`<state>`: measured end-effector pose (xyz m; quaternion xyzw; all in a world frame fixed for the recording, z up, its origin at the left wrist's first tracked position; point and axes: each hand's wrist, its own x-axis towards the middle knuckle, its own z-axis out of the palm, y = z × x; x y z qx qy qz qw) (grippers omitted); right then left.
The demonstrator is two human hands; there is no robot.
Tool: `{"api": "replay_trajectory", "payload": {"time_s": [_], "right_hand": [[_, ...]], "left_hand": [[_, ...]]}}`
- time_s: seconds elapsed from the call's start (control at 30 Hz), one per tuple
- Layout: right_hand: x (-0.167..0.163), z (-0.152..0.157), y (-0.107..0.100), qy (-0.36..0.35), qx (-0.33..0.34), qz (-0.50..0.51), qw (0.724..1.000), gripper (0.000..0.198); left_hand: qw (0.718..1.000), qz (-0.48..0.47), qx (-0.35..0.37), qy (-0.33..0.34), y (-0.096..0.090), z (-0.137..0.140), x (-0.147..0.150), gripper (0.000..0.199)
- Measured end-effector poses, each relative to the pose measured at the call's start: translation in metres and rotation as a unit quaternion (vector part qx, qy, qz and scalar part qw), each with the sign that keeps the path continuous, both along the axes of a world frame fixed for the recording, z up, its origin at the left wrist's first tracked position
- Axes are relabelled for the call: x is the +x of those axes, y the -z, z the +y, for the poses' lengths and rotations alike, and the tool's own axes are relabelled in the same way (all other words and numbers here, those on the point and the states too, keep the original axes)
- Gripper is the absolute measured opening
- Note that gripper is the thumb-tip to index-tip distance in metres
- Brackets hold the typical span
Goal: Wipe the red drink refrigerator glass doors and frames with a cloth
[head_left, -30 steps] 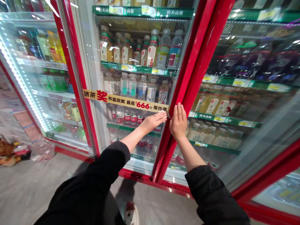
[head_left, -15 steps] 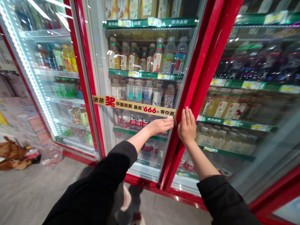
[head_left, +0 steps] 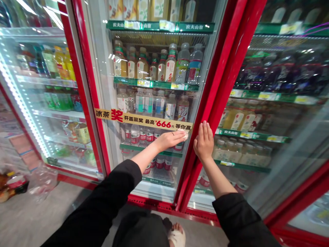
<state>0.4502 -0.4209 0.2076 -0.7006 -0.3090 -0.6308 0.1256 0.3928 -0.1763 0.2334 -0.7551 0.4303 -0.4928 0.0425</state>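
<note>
My left hand point(head_left: 168, 140) presses a crumpled white tissue point(head_left: 185, 136) against the glass door of a red-framed drinks fridge. The tissue sits just under the right end of a beige promotional strip point(head_left: 135, 120) with black and red lettering. A dark ring shows on one finger of that hand. Beside it, my right hand point(head_left: 205, 142) lies flat on the red door frame point(head_left: 214, 82), its fingers straight and close together, pointing up. Its palm is hidden. Behind the glass, below the strip, stand red-labelled bottles point(head_left: 135, 135).
Another fridge door is at the right, showing dark bottles point(head_left: 277, 73). At the left, a lit fridge holds orange bottles point(head_left: 60, 63). Crumpled clear plastic point(head_left: 42, 181) lies on the grey floor point(head_left: 48, 212) near pink boxes point(head_left: 23, 145). My sandalled foot point(head_left: 177, 236) is below.
My left hand, with the tissue, has shifted slightly left, away from the red frame's edge. My right hand remains on the frame. The view has moved a little and my foot has changed position.
</note>
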Motion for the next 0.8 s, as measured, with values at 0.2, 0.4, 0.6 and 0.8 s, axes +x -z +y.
{"api": "replay_trajectory", "payload": {"time_s": [0.2,0.4,0.6,0.8], "right_hand": [[-0.015,0.026,0.005,0.002,0.089,0.076,0.993,0.09],[-0.043,0.087,0.002,-0.038,0.192,0.096,0.976,0.085],[-0.075,0.138,0.015,-0.08,0.228,0.132,0.961,0.081],[-0.084,0.157,0.062,-0.066,0.22,0.199,0.953,0.078]], "left_hand": [[0.987,-0.019,-0.161,0.008,-0.025,0.008,0.004,0.036],[0.999,-0.003,0.007,0.04,-0.014,0.033,-0.001,0.029],[0.996,0.002,-0.093,0.009,-0.026,0.082,-0.015,0.047],[0.992,0.011,-0.125,0.0,-0.019,0.076,-0.009,0.054]]}}
